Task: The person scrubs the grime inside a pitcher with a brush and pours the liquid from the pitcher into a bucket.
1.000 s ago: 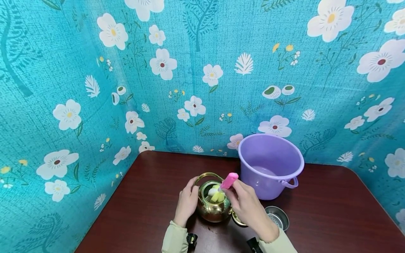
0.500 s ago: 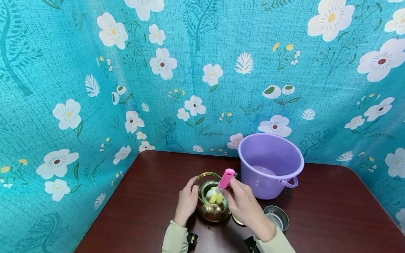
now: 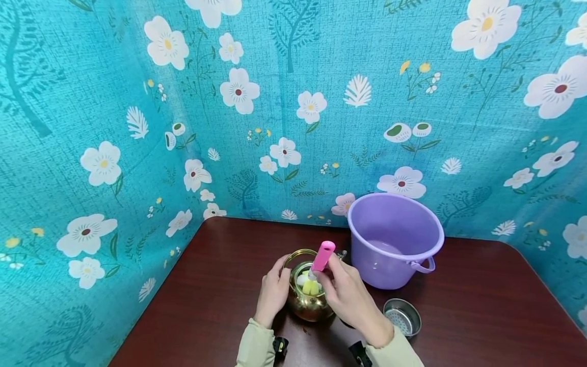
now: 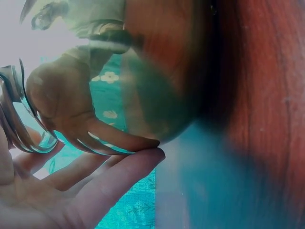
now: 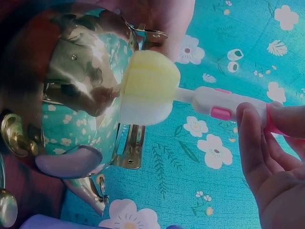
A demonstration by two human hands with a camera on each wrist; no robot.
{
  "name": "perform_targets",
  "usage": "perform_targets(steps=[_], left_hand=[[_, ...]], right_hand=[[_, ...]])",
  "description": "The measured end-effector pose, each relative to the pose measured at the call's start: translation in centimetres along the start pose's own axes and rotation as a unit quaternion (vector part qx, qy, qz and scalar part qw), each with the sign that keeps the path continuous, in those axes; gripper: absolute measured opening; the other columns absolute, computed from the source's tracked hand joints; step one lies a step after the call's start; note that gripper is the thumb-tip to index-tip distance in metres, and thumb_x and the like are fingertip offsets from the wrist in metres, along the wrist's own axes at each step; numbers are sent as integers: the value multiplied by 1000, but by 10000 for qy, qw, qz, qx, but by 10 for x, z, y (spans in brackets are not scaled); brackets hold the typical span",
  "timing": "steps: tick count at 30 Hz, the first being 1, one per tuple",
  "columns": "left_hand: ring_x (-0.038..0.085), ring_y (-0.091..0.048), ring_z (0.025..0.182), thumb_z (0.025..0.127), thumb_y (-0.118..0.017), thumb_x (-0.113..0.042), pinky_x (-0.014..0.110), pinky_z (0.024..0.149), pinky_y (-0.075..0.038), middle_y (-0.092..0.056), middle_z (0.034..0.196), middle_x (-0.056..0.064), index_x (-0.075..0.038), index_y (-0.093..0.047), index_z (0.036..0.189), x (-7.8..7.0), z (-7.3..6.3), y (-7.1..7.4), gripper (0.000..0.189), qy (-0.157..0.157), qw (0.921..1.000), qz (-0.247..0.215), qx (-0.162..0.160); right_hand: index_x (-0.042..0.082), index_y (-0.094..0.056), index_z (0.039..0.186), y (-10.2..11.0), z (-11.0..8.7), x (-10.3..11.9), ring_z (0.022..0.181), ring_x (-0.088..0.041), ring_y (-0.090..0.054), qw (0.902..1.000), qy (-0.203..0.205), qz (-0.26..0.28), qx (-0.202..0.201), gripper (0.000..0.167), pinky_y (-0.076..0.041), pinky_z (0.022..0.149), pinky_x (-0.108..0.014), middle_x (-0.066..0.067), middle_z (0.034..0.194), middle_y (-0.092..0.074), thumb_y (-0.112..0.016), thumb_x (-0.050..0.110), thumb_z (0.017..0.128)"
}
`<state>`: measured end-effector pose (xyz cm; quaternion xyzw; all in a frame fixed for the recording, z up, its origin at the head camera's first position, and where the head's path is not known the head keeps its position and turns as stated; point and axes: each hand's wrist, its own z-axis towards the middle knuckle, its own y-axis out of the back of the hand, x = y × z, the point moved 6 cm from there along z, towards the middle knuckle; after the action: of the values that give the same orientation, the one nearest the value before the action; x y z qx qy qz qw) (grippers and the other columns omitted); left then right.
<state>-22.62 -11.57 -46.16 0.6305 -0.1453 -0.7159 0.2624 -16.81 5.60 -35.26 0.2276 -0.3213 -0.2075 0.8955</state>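
Note:
A shiny gold-coloured metal kettle (image 3: 308,308) with a raised hoop handle (image 3: 300,252) stands uncovered on the table. My left hand (image 3: 273,290) holds its left side beside the handle; in the left wrist view, fingers (image 4: 119,183) lie against the polished body (image 4: 157,95). My right hand (image 3: 350,295) grips the pink and white handle (image 3: 323,256) of a sponge brush. Its yellow and white sponge head (image 5: 150,88) sits at the kettle's mouth, partly inside. The kettle's spout (image 5: 88,193) points away to the right.
A purple bucket (image 3: 382,275) stands behind and right of the kettle. A small metal strainer bowl (image 3: 402,317) lies right of my right wrist. A gold knobbed piece (image 5: 7,207) shows at the right wrist view's edge. Flowered blue cloth (image 3: 275,193) hangs behind the dark table (image 3: 197,306).
The right hand has shifted slightly left and the brush handle has swung more upright. The sponge has turned in the kettle's mouth. The left hand keeps its place on the kettle.

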Motion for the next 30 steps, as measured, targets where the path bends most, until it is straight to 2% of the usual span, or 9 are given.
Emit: perform_targets(steps=[8, 13, 15, 18, 22, 24, 27, 28, 30], left_hand=[[17, -52, 70, 95, -45, -18, 34, 74, -45, -63, 74, 4, -29, -59, 132, 0, 0, 0, 40, 80, 9999, -58, 74], [17, -54, 75, 94, -46, -18, 36, 74, -46, -71, 95, 7, -28, -59, 132, 0, 0, 0, 41, 19, 10000, -18, 36], [17, -54, 75, 94, -46, -17, 36, 73, -46, -72, 98, 7, -27, -59, 132, 0, 0, 0, 41, -11, 10000, -9, 25], [16, -51, 68, 94, -46, -17, 35, 71, -44, -67, 78, 6, -27, -58, 133, 1, 0, -1, 42, -32, 10000, -4, 55], [13, -42, 57, 94, -45, -17, 32, 69, -42, -49, 59, 1, -28, -58, 134, 3, 1, -2, 43, 9, 9999, -45, 110], [13, -43, 59, 94, -46, -16, 32, 69, -43, -55, 63, 3, -28, -58, 133, 2, 1, -2, 43, -18, 10000, -48, 86], [14, -48, 64, 94, -47, -16, 33, 71, -44, -69, 82, 7, -29, -59, 132, 1, 1, -1, 42, -63, 10000, -55, 38], [14, -48, 66, 94, -47, -16, 33, 71, -44, -70, 84, 7, -29, -59, 132, 1, 1, 0, 41, -77, 9999, -62, 27], [14, -47, 63, 94, -47, -17, 33, 70, -44, -67, 78, 5, -29, -59, 132, 1, 1, 0, 42, -69, 9999, -90, 47]], right_hand=[[14, -55, 96, -3, 2, 0, 71, 0, -51, 10000, -15, -10, -48, 21, -41, 62, -11, 9, 83, -62, -67, 0, 86], [13, -56, 97, -4, 2, -2, 71, 1, -52, 9999, -12, -97, -135, 21, -41, 63, -11, 8, 83, -62, -68, 2, 86], [13, -56, 98, -5, 2, -3, 71, 1, -52, 9998, 3, -131, -180, 21, -41, 63, -11, 9, 82, -61, -69, 2, 86], [13, -56, 98, -7, 2, -4, 71, 1, -51, 9996, 14, -172, -228, 20, -41, 63, -11, 9, 82, -61, -69, 2, 86], [13, -57, 98, -8, 2, -6, 69, 0, -49, 9992, 34, -245, -308, 19, -40, 61, -12, 8, 80, -59, -68, 3, 86], [12, -57, 99, -8, 2, -6, 69, -2, -49, 9990, 48, -279, -347, 18, -40, 61, -13, 7, 80, -59, -68, 4, 87], [11, -57, 100, -8, 3, -8, 68, -3, -50, 9989, 66, -283, -368, 18, -41, 62, -14, 5, 81, -59, -67, 4, 87], [11, -57, 100, -8, 2, -9, 68, -3, -51, 9990, 61, -268, -360, 17, -42, 62, -14, 5, 81, -59, -67, 4, 88], [11, -57, 101, -8, 2, -9, 69, -4, -51, 9989, 72, -270, -376, 17, -42, 62, -15, 4, 82, -60, -66, 4, 88]])
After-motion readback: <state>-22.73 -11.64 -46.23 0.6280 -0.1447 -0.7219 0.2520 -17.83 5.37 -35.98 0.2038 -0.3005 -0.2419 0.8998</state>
